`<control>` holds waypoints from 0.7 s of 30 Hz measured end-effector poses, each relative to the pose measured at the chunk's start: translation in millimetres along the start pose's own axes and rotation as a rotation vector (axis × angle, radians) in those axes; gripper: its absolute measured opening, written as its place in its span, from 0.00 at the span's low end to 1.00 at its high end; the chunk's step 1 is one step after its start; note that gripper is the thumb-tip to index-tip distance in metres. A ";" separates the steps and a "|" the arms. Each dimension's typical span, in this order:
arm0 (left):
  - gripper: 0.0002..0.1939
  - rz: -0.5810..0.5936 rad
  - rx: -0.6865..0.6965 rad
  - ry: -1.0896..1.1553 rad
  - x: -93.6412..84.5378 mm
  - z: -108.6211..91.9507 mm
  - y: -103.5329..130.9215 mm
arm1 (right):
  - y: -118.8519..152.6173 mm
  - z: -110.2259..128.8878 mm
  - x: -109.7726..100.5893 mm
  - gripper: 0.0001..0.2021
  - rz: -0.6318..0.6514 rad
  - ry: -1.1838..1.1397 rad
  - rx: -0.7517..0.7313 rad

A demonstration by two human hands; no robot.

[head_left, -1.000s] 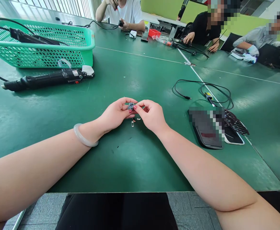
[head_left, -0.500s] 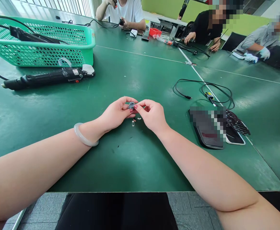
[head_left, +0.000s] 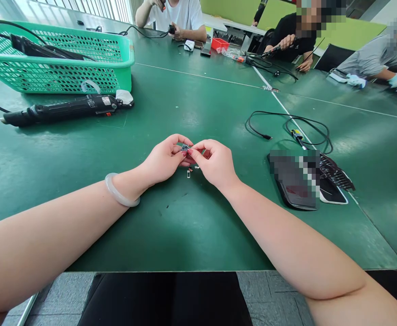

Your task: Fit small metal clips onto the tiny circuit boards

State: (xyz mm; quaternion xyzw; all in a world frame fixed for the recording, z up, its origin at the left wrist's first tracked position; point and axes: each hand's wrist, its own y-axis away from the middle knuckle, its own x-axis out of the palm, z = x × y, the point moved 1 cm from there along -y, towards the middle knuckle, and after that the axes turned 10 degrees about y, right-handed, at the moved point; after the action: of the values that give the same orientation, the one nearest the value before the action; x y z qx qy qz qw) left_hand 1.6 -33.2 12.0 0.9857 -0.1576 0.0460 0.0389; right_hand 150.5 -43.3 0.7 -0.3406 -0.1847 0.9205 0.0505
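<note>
My left hand (head_left: 166, 158) grips a small dark electronic part (head_left: 185, 148) with bits of metal on it, between thumb and fingers. Its exact kind is too small to make out. From the other side my right hand (head_left: 215, 163) pinches at the same part, thumb and forefinger together at its right edge. The two hands touch or nearly touch, hiding much of the part. Just below them on the green table (head_left: 171, 226) lie a tiny pale rectangular frame (head_left: 188, 174) and a few other scraps.
At left stand a green plastic basket (head_left: 79, 74) with black corded tools and a black electric screwdriver (head_left: 62, 108). Right of my hands lie a coiled black cable (head_left: 287, 113), a dark phone-like case (head_left: 297, 199) and a black claw clip (head_left: 337, 174). Other people sit across the table.
The small part has tilted in my fingers and shows less of its face. Across the table, one person's hand has risen with a tool, and a gloved hand at far right has moved.
</note>
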 end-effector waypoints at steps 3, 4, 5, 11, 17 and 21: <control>0.08 0.006 0.003 0.019 0.4 -1.6 0.0 | 0.1 1.6 0.2 0.06 0.014 -0.036 0.020; 0.08 0.008 -0.002 0.030 0.6 -2.2 0.2 | -0.3 1.7 0.1 0.06 0.021 -0.043 0.029; 0.08 0.008 -0.010 0.046 0.7 -2.7 0.3 | -1.0 1.3 -0.4 0.07 0.026 -0.043 0.039; 0.09 -0.131 -0.034 0.178 -1.9 -4.2 -1.4 | -12.4 -10.4 -16.1 0.10 0.257 0.123 0.089; 0.08 -0.129 -0.030 0.236 -6.4 0.9 -3.9 | -15.9 -15.8 -26.6 0.01 0.542 0.383 -0.028; 0.11 -0.065 -0.054 0.264 -6.7 4.1 -3.5 | -14.1 -16.0 -20.8 0.06 0.447 0.383 -0.073</control>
State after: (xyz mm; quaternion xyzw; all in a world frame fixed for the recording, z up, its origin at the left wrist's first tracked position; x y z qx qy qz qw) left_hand -3.3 -28.2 7.0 0.9742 -0.1204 0.1697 0.0875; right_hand 176.2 -29.8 7.4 -0.5417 -0.1253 0.8207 -0.1316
